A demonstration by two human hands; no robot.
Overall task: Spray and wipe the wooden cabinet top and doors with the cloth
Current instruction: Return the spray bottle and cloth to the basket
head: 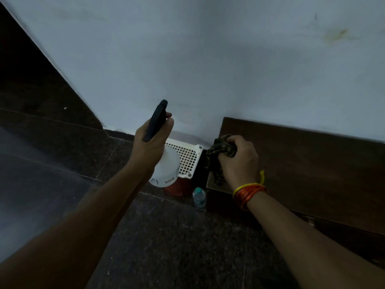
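My left hand [151,140] clamped on the spray bottle [165,167], nozzle off the cabinet's left edge toward the wall [208,59], so mist may miss; my right hand [239,157] fisted round the cloth [218,151] at the cabinet top [312,167]'s left edge, its tail liable to snag.

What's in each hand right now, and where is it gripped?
Left hand holds the spray bottle at its neck, under the black head. Right hand clutches the bunched cloth.
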